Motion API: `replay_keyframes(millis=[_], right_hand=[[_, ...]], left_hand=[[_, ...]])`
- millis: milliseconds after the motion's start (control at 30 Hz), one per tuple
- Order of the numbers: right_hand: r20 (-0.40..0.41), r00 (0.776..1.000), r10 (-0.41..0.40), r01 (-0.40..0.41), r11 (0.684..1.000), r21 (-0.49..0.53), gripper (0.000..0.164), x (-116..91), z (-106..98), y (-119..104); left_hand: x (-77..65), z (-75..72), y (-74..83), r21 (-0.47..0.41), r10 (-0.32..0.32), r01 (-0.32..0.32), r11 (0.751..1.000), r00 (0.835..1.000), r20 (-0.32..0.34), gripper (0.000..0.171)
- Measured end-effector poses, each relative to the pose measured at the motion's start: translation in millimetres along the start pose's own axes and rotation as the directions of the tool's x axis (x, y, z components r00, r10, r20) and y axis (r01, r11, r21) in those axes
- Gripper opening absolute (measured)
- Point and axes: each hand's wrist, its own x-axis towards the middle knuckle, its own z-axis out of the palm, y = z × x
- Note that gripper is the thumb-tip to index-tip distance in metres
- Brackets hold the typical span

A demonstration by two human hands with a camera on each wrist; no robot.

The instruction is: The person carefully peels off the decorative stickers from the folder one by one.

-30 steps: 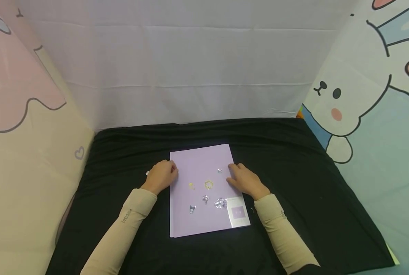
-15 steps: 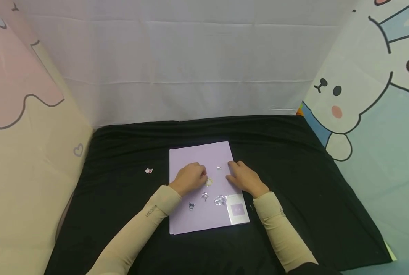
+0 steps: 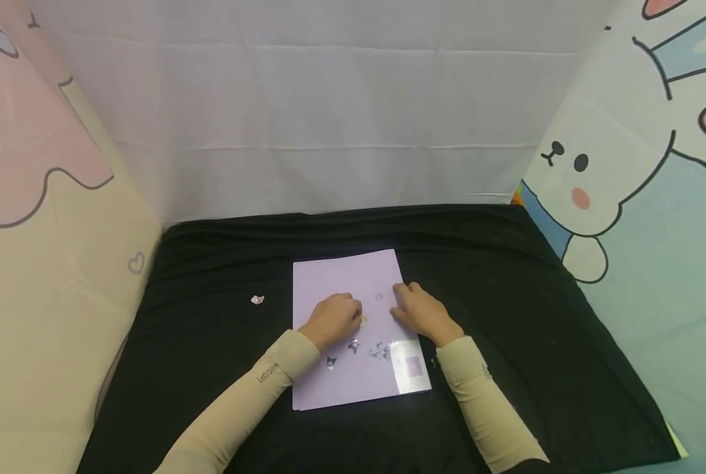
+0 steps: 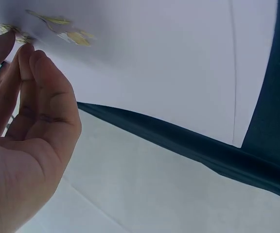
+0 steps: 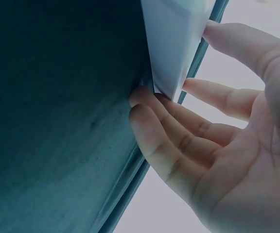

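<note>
My left hand (image 3: 333, 319) reaches over the purple folder (image 3: 341, 273), which lies flat near the middle of the frame on the black-covered counter (image 3: 507, 283). Its thumb and fingertips are drawn narrowly together at a gold ring sticker (image 3: 363, 320), though I can't tell whether they have hold of it. My right hand (image 3: 427, 315), fingers loosely spread, rests on the folder's right edge at centre right.

On the cover, a small silver sticker (image 3: 379, 297) lies above the ring, two dark character stickers (image 3: 353, 345) below it, and a shiny silver cluster (image 3: 380, 351) beside the clear label pocket (image 3: 411, 365) at lower right. In my left wrist view, another gold sticker (image 4: 79, 39) shows at upper left. A pink-and-white sticker (image 3: 257, 299) lies apart, left of the folder. A white curtain (image 3: 329, 118) fills the top of the frame.
</note>
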Motion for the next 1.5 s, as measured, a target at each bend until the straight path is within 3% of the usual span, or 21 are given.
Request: replay_keyframes(millis=[233, 533, 900, 1167, 1367, 1500], right_hand=[[0.001, 1.000, 0.000, 0.000, 1.000, -0.007, 0.054, 0, 0, -2], [-0.016, 1.000, -0.019, 0.019, 1.000, -0.010, 0.052, 1, 0, -1], [-0.030, 0.999, -0.016, 0.016, 1.000, -0.006, 0.053, 0, 1, -2], [-0.016, 1.000, 0.010, -0.010, 1.000, 0.000, 0.054, 0, -1, -1], [-0.022, 1.000, 0.007, -0.007, 1.000, 0.009, 0.054, 0, -2, -1], [-0.022, 1.000, -0.003, 0.003, 1.000, 0.013, 0.054, -1, 1, 0]], left_hand=[[0.8, 2.4, -1.5, -0.016, 0.006, -0.006, 1.000, 1.000, 0.011, 0.005], [3.7, 2.8, -6.3, -0.162, -0.044, 0.052, 0.985, 0.998, 0.054, 0.007], [3.7, 5.3, -5.3, -0.080, 0.021, -0.020, 0.997, 1.000, 0.004, 0.013], [10.2, 2.6, -2.5, -0.086, 0.009, -0.004, 0.996, 0.998, 0.057, 0.014], [13.5, 0.1, -1.7, -0.124, -0.040, 0.057, 0.991, 0.990, 0.136, 0.013], [10.7, 4.5, -3.9, -0.104, -0.033, 0.044, 0.994, 0.994, 0.108, 0.013]])
